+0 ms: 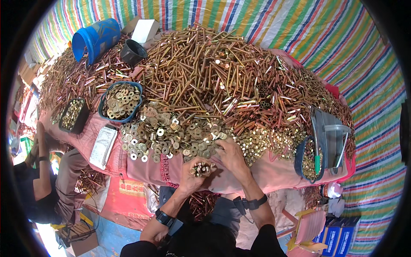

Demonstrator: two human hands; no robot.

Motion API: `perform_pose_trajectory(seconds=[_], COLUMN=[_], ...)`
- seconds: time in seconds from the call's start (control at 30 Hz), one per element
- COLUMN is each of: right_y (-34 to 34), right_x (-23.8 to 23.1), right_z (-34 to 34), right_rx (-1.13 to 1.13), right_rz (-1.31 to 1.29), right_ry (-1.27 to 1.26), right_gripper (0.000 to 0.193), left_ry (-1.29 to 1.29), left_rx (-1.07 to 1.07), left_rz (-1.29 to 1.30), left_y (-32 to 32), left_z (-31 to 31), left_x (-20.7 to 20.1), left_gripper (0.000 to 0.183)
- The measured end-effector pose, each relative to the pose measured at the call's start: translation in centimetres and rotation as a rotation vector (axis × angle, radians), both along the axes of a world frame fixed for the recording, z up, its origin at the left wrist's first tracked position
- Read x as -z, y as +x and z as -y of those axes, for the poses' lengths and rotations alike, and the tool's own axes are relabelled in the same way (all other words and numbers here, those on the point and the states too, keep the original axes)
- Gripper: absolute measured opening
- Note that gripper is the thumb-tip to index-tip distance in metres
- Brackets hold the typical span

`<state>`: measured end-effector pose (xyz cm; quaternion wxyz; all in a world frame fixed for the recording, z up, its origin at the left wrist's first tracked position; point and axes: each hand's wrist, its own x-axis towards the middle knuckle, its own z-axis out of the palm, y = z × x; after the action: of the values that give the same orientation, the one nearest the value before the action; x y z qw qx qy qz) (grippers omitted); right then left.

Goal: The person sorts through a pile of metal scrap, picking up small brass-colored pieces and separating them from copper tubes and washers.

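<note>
My left hand (195, 175) is closed around a bundle of metal bolts (201, 169), their ends pointing up. Just to its right, my right hand (232, 157) has its fingers bent together at the near edge of a heap of flat washers (156, 135); whether a piece is between the fingertips is too small to make out. Small brass-coloured nuts (267, 143) lie heaped to the right of that hand. Behind both heaps spreads a large mound of long, bronze-coloured bolts and tubes (192, 70).
A blue basin (102, 115) of washers and a dark tub (81, 125) of nuts stand left, near a silver packet (103, 146). At right are a blue tub (298, 165) and a grey bin (332, 141). A blue bucket (96, 40) lies behind. Another person (40, 188) sits left.
</note>
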<state>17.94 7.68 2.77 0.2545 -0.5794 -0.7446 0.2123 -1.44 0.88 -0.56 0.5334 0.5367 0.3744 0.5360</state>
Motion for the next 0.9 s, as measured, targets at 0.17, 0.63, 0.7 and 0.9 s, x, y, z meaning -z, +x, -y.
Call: perform_pose_trajectory(seconds=[0.17,0.63,0.7,0.9], right_y=[0.3,1.1,1.0,2.1], right_x=[-0.6,1.3,0.9,-1.7], right_z=[0.2,0.2,0.3,1.8], right_rx=[-0.038,0.161,0.179,0.126], right_rz=[-0.009,-0.514,-0.554,-0.932], right_ry=[-0.012,-0.343,-0.342,-0.494], right_gripper=[0.023,0.014,0.014,0.019], left_ry=[-0.005,0.058,0.079,0.042], left_rx=[-0.05,-0.056,-0.056,-0.06], left_rz=[-0.003,-0.015,-0.011,-0.001], left_y=[0.5,0.5,0.5,0.6], left_z=[0.3,0.1,0.0,0.1], left_x=[0.1,0.3,0.2,0.3], left_gripper=[0.024,0.026,0.026,0.03])
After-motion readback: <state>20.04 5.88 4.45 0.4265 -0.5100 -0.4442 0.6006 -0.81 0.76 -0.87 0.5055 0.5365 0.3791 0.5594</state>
